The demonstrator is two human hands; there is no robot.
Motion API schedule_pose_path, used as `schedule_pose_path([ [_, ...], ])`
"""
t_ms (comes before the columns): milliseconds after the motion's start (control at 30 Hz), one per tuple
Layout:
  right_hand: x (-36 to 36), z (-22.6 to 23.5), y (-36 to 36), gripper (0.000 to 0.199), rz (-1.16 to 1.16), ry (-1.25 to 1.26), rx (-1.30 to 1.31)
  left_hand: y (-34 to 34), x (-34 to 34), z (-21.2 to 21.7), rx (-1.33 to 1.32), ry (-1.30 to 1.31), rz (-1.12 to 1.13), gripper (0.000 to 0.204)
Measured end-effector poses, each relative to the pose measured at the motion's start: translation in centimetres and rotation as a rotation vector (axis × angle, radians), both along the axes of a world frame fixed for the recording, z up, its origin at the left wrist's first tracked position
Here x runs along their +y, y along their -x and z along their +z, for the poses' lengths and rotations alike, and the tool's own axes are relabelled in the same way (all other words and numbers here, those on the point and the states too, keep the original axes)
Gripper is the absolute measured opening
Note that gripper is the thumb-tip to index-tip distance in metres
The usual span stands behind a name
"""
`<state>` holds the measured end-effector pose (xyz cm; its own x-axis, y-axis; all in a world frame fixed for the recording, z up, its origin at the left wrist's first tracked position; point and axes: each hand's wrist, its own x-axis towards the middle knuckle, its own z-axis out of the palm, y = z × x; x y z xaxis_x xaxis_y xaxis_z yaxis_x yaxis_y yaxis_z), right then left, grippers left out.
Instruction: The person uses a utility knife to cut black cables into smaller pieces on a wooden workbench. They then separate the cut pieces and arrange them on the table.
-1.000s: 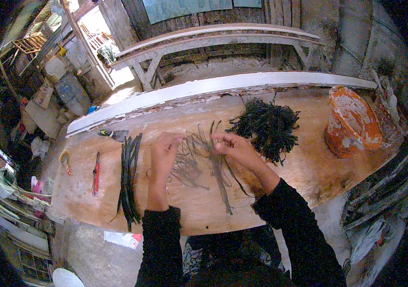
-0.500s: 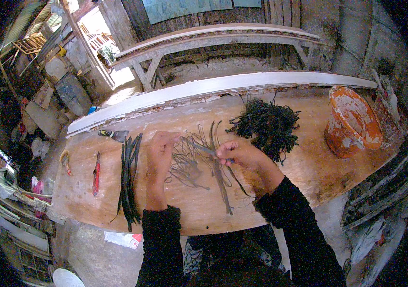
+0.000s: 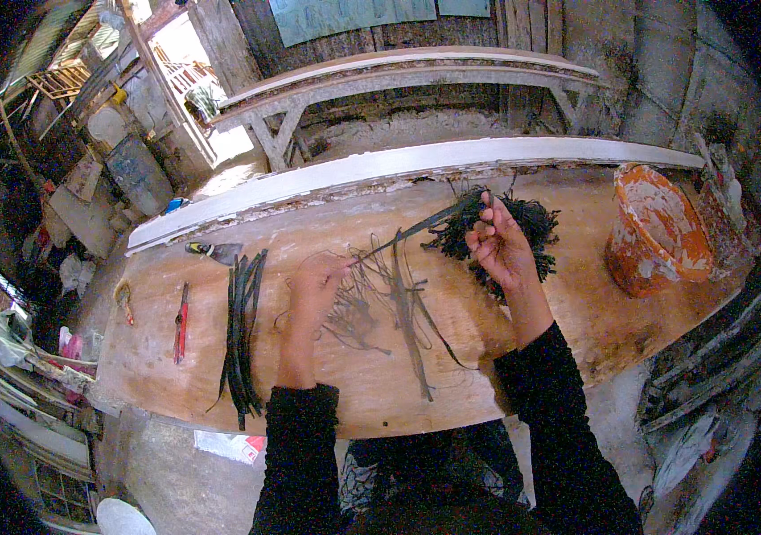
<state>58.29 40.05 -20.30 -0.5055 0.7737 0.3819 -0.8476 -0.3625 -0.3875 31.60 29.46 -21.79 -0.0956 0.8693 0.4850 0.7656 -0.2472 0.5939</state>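
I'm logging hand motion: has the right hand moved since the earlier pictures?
Yes: the right hand has moved rightward and up the picture, closer to the orange bucket, and now overlaps the black pile in view.

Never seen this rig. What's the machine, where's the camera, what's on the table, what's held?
There is no machine: a person works bare-handed, with a left grip and a right grip. The view looks down from a fisheye camera on the person's head, so straight edges bend. A dark strip runs between the two, pinched at the fingertips. On the wooden table, left to right, lie a red tool, a bundle of dark strips, loose thin strands, a dark tangled pile and an orange bucket.
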Motion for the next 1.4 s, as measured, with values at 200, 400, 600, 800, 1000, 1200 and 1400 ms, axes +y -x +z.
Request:
schedule_pose_path([
  [200,-0.2,-1.4,1.2,0.021,-0.144,0.047,-0.053,-1.9,0.2,-1.1,-0.391,0.219,0.062,0.017],
  [400,-4.8,-1.0,4.4,0.005,-0.069,0.053,-0.458,-6.0,0.1,-0.9,-0.976,0.344,-0.121,0.013],
  [600,-7.3,-1.6,5.8,0.006,-0.117,-0.023,-0.758,-6.9,-0.2,-1.7,-1.011,0.332,-0.127,0.013],
  [800,-7.7,-0.9,5.9,0.006,-0.225,-0.064,-0.828,-7.4,-0.9,-0.5,-1.105,0.354,-0.097,0.018],
  [1000,-7.2,-1.4,5.7,0.006,-0.255,-0.125,-0.822,-7.2,-0.6,-1.1,-1.005,0.31,-0.157,0.02],
  [1200,-7.4,-1.4,5.8,0.006,-0.25,-0.082,-0.792,-7.1,-0.4,-1.4,-1.04,0.273,-0.181,0.021],
  [1400,-7.0,-1.7,5.7,0.007,-0.267,-0.114,-0.795,-7.2,-0.3,-1.4,-1.076,0.281,-0.251,0.019],
])
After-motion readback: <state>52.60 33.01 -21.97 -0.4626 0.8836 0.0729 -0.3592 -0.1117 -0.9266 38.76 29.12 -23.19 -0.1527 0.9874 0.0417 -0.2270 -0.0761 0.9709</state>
